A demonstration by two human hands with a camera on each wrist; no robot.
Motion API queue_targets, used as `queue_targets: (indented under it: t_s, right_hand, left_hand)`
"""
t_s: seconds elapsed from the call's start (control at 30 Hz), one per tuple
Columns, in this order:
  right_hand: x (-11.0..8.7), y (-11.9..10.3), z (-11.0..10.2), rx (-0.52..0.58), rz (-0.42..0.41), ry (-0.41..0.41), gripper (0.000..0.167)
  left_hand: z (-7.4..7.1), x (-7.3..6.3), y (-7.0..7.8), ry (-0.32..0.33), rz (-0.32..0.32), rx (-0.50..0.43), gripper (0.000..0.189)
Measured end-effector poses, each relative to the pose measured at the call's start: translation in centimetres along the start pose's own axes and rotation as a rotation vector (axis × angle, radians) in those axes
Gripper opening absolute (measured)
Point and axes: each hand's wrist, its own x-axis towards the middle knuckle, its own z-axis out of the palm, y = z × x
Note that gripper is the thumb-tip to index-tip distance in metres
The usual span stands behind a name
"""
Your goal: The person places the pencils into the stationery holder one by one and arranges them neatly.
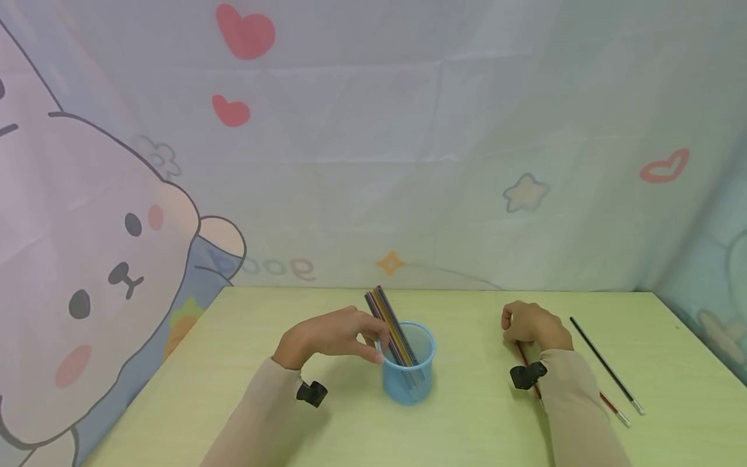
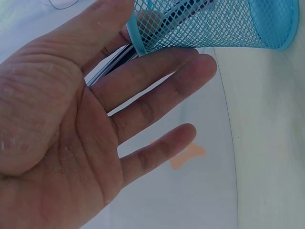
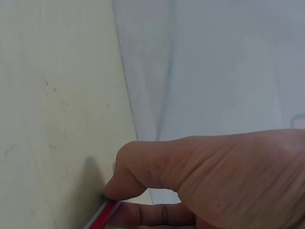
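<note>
At the left rim of a light-blue mesh pencil cup [image 1: 407, 384] is my left hand [image 1: 338, 334]. Its thumb and index finger pinch the rim, while the other fingers [image 2: 157, 105] stretch along the outside in the left wrist view. Several striped pencils [image 1: 392, 324] lean in the cup, their tops toward the left. Farther right, my right hand [image 1: 528, 324] pinches the end of a red pencil [image 3: 101, 217] between thumb and fingers, close over the table. The rest of that pencil runs toward the front, partly behind the wrist camera.
A black pencil [image 1: 607, 364] lies on the pale yellow table [image 1: 467, 428] right of the right forearm. Next to it, another red pencil [image 1: 615, 410] is partly hidden under the sleeve. A printed cloth [image 1: 373, 130] hangs behind the table's back edge.
</note>
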Motion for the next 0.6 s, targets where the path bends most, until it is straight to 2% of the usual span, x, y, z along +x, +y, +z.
queue_targets:
  t_s: [0.17, 0.3, 0.53, 0.6]
  right_hand:
    - [0.2, -0.1, 0.2, 0.012, -0.037, -0.007, 0.016]
    - [0.1, -0.3, -0.1, 0.070, -0.118, -0.019, 0.014]
    - [0.6, -1.8, -1.2, 0.267, -0.354, -0.078, 0.022]
    - [0.5, -2.6, -1.6, 0.294, -0.416, -0.068, 0.022]
  left_hand:
    - [0.2, 0.1, 0.0, -0.001, -0.003, -0.003, 0.010]
    - [0.4, 0.0, -0.1, -0.005, -0.008, -0.009, 0.010]
    - [0.0, -0.1, 0.2, -0.003, 0.007, -0.006, 0.010]
    - [-0.1, -0.1, 0.3, -0.002, -0.001, -0.007, 0.010]
